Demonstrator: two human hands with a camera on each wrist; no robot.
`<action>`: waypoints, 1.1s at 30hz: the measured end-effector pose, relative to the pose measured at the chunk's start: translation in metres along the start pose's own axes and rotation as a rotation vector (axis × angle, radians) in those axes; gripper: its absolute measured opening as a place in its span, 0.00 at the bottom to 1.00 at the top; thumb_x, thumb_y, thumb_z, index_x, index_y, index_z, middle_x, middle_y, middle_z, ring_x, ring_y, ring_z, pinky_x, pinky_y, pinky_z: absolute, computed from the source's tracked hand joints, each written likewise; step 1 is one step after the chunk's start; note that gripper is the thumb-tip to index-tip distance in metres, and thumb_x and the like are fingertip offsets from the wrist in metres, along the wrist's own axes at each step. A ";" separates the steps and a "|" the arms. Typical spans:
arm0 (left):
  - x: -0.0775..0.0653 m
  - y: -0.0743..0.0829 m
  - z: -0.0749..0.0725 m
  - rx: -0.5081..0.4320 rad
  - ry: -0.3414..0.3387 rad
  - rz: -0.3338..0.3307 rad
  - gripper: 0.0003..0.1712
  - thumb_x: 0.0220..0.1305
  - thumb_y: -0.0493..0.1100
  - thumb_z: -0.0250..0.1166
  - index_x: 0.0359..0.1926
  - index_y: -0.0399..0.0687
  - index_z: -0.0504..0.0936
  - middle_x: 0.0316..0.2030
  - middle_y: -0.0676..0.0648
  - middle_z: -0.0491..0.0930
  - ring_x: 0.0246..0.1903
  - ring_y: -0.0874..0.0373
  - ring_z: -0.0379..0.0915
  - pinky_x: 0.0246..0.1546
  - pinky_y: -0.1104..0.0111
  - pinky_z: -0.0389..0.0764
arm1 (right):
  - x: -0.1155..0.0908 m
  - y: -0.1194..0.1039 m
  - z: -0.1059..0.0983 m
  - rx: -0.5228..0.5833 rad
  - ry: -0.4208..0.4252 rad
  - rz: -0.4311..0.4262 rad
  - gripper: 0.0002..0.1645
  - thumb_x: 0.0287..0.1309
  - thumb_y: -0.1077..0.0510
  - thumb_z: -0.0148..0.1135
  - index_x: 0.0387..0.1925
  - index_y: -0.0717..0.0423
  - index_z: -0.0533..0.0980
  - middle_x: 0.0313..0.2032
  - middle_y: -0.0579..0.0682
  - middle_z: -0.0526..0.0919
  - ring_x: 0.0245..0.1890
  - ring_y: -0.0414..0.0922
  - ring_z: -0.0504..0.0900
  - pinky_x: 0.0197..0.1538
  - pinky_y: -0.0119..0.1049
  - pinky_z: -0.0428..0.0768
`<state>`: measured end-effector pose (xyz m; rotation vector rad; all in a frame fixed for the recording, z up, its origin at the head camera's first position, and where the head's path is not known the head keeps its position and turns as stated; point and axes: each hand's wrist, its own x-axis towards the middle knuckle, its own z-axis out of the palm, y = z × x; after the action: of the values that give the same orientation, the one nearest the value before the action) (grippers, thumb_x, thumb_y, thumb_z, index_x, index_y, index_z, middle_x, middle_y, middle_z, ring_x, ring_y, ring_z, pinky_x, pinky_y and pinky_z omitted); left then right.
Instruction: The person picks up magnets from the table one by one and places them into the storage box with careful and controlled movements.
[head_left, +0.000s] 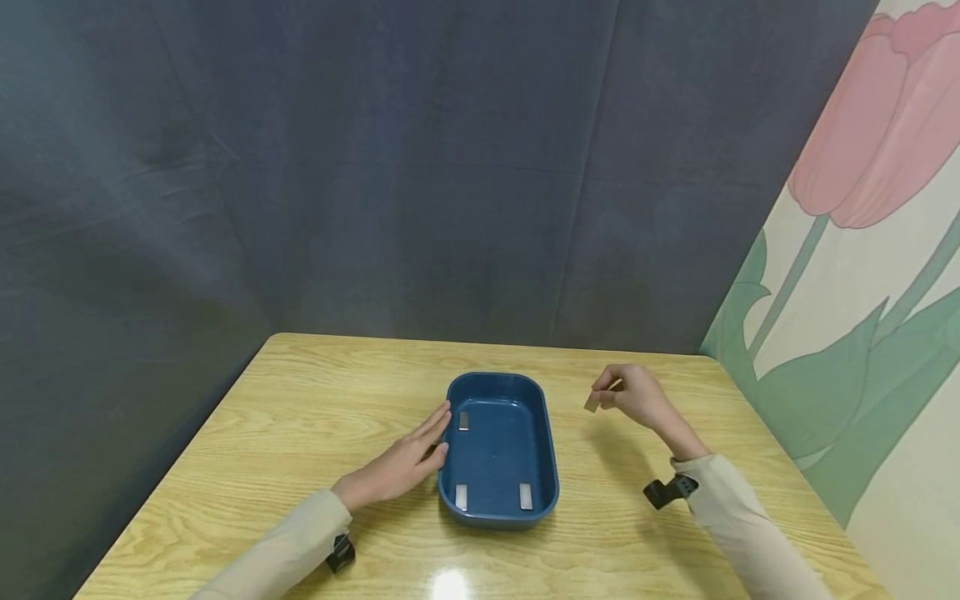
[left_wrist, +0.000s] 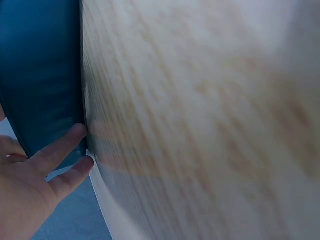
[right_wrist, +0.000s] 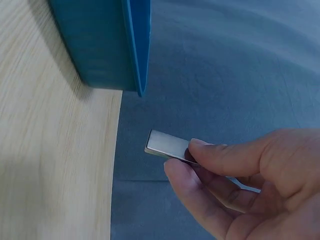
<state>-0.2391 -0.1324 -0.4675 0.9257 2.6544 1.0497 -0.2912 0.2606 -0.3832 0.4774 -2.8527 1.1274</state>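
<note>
A dark blue oblong bin stands on the table. Inside it lie three small flat silver metal blocks: one at the far left, one at the near left and one at the near right. My left hand rests against the bin's left wall with its fingers extended, and in the left wrist view two fingertips reach down to its base. To the right of the bin, my right hand pinches another silver metal block by one end between thumb and fingers, raised over the table.
The light wood-grain table carries the bin near its middle. A dark blue-grey cloth hangs behind and along the left. At the right is a wall painted with tulips. Both wrists wear black straps with small cameras.
</note>
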 end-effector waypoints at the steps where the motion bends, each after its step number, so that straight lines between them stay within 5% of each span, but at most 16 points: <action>1: 0.000 0.000 0.000 0.000 0.000 -0.001 0.35 0.80 0.49 0.45 0.78 0.41 0.46 0.79 0.51 0.35 0.74 0.56 0.42 0.68 0.56 0.60 | 0.001 -0.001 0.001 0.003 0.001 -0.002 0.02 0.58 0.71 0.67 0.30 0.67 0.80 0.31 0.56 0.84 0.29 0.50 0.86 0.33 0.42 0.85; 33: 0.000 -0.001 0.002 0.006 0.008 0.005 0.35 0.80 0.48 0.46 0.78 0.40 0.47 0.79 0.49 0.36 0.74 0.55 0.42 0.68 0.55 0.61 | 0.019 -0.033 0.023 0.064 -0.037 -0.093 0.03 0.58 0.73 0.65 0.31 0.66 0.81 0.32 0.56 0.84 0.28 0.48 0.85 0.33 0.39 0.85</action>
<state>-0.2395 -0.1322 -0.4696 0.9313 2.6646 1.0498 -0.2972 0.2172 -0.3755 0.6336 -2.7994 1.2096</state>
